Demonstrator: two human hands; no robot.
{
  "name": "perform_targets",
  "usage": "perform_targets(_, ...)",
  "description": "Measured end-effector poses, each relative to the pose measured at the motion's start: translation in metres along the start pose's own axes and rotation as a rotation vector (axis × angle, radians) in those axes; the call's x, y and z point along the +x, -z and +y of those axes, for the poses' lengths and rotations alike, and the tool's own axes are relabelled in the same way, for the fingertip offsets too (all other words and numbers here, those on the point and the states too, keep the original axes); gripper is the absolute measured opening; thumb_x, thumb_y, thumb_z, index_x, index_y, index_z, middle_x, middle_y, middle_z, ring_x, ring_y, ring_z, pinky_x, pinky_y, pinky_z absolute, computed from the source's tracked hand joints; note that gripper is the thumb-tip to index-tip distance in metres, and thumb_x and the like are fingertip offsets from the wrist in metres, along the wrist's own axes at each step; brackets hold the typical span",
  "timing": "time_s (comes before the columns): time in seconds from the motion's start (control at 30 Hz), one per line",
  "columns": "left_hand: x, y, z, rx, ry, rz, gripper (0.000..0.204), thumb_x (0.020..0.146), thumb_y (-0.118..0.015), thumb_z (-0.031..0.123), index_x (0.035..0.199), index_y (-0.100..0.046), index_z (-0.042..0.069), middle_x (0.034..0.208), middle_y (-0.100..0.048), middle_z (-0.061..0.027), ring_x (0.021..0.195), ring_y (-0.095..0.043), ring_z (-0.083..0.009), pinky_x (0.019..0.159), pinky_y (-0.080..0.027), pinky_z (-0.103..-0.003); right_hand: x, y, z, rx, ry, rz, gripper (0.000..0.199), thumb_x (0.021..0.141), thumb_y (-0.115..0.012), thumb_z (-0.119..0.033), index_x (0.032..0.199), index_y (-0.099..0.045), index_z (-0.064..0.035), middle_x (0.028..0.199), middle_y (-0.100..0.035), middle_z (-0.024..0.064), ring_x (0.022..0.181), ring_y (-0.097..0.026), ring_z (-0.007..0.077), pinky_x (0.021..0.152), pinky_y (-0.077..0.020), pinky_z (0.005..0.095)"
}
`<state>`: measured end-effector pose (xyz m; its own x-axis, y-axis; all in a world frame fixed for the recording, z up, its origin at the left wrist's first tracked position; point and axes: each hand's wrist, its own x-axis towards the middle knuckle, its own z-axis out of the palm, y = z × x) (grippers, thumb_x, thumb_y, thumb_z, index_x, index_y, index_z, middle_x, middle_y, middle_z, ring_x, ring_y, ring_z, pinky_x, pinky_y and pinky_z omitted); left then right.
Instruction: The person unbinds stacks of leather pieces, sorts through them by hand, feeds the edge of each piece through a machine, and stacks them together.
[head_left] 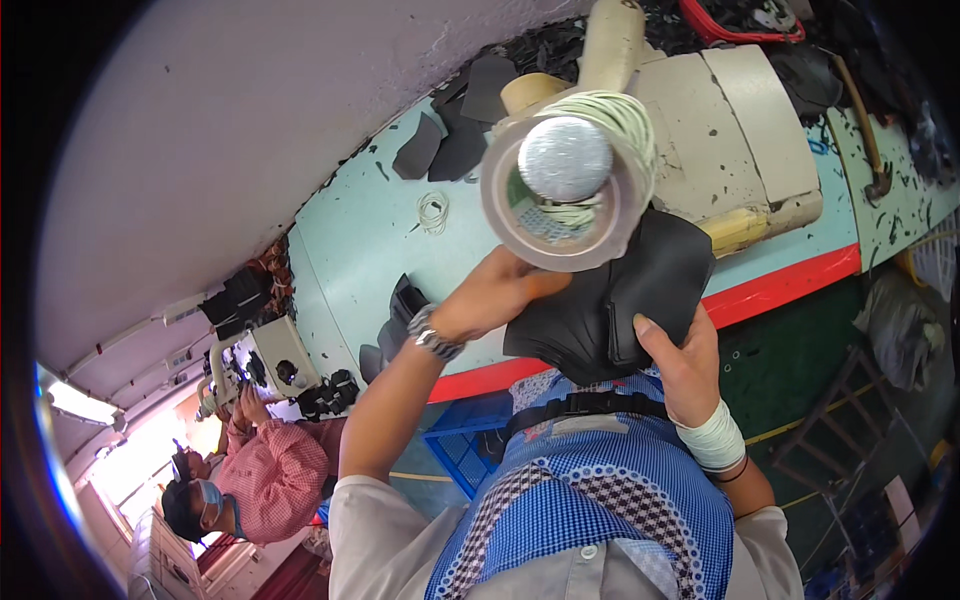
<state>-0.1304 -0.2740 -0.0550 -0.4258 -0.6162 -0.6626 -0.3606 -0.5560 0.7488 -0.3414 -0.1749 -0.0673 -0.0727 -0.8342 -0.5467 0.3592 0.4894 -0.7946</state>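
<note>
Table [360, 235], pale green with a red front edge, bearing a cream machine [690, 120]. Stack of black sheets [655, 270], over the front edge. Hands: the right hand [682, 365] pinches the stack's right side, thumb uppermost; the left hand [495, 295] is at its left, fingertips hidden, grip indeterminable. Coil of pale cord [433, 212], left of the machine.

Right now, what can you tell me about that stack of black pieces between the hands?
The stack looks like thin, matte black sheets, leathery or rubbery, with layered edges showing along the lower side. In view it covers part of the table's red edge, and a round cord spool hides some of its upper part. The right hand grips its right side, thumb on top; the left hand is at its upper left, contact unclear.
</note>
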Motion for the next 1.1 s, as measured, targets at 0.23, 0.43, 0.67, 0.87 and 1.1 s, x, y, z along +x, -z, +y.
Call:
perform_targets(0.23, -0.001, 0.002, 0.013, 0.096, 0.086, -0.010, 0.042, 0.091, -0.062, 0.014, 0.130, -0.054, -0.001, 0.126, -0.060, -0.0101, 0.113, -0.054, -0.0143, 0.096, -0.043, -0.030, 0.002, 0.002, 0.000, -0.010, 0.004, 0.020, 0.035, 0.085, -0.065, -0.006, 0.116, -0.052, 0.0058, 0.109, -0.062, 0.0113, 0.099, -0.060, 0.0161, 0.090, -0.0468, 0.0302)
perform_targets(0.43, -0.002, 0.002, -0.008, -0.174, -0.102, -0.037, 0.043, 0.091, -0.062, 0.009, 0.132, -0.053, 0.000, 0.127, -0.060, -0.0103, 0.118, -0.053, -0.0167, 0.101, -0.041, -0.032, 0.002, 0.002, -0.001, 0.019, 0.027, 0.024, 0.038, 0.086, -0.065, -0.005, 0.118, -0.049, 0.0060, 0.112, -0.061, 0.0124, 0.101, -0.059, 0.0163, 0.090, -0.0471, 0.0303)
perform_targets(0.67, 0.002, -0.001, -0.001, -0.008, 0.031, 0.051, 0.044, 0.090, -0.062, 0.009, 0.132, -0.052, 0.000, 0.128, -0.059, -0.0105, 0.119, -0.052, -0.0165, 0.101, -0.041, -0.032, 0.001, -0.002, -0.001, -0.022, 0.087, 0.049, 0.040, 0.086, -0.064, -0.004, 0.121, -0.047, 0.0052, 0.113, -0.059, 0.0122, 0.101, -0.059, 0.0169, 0.091, -0.0466, 0.0312)
perform_targets(0.87, 0.009, 0.006, -0.009, 0.343, -0.024, -0.062, 0.053, 0.091, -0.063, 0.012, 0.139, -0.044, 0.000, 0.135, -0.053, -0.0111, 0.119, -0.052, -0.0160, 0.101, -0.041, -0.031, -0.001, -0.003, 0.003, -0.063, 0.119, 0.053, 0.043, 0.086, -0.062, -0.003, 0.124, -0.044, 0.0045, 0.115, -0.058, 0.0127, 0.103, -0.057, 0.0178, 0.093, -0.0452, 0.0320)
perform_targets(1.1, 0.013, 0.001, -0.001, 0.308, 0.005, 0.026, 0.044, 0.094, -0.059, 0.014, 0.134, -0.051, 0.002, 0.129, -0.059, -0.0101, 0.110, -0.058, -0.0159, 0.094, -0.046, -0.033, -0.001, -0.002, 0.005, -0.151, 0.185, 0.075, 0.054, 0.085, -0.064, -0.004, 0.131, -0.037, 0.0052, 0.120, -0.055, 0.0154, 0.106, -0.056, 0.0202, 0.094, -0.0448, 0.0333)
